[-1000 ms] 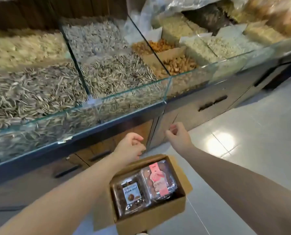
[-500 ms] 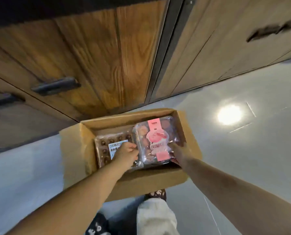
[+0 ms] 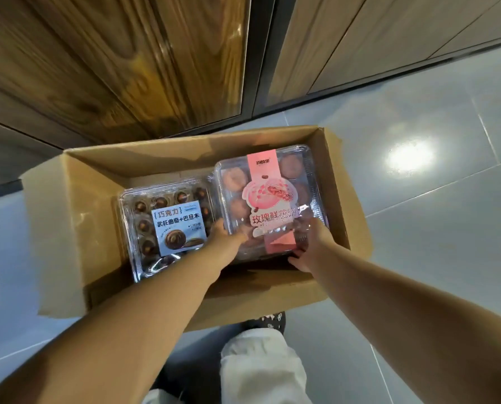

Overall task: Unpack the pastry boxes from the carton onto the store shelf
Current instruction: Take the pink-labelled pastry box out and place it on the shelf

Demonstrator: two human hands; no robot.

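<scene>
An open brown carton [image 3: 77, 217] stands on the floor in front of the cabinets. Two clear plastic pastry boxes lie in it. The pink-labelled box [image 3: 265, 196] sits on the right, raised above its neighbour. My left hand [image 3: 227, 240] grips its near left edge and my right hand [image 3: 310, 243] grips its near right corner. On the left lies the chocolate pastry box [image 3: 167, 225] with a blue and white label, untouched.
Wooden cabinet doors [image 3: 121, 62] rise just behind the carton. Glossy grey floor tiles [image 3: 433, 228] spread to the right, with a bright light reflection. My pale trouser leg [image 3: 261, 365] and a dark patterned shoe [image 3: 268, 319] are below the carton.
The view dropped from the seed display to the carton. My hands went down into the carton; the left shifted from the chocolate box to the pink-labelled box, which both now hold.
</scene>
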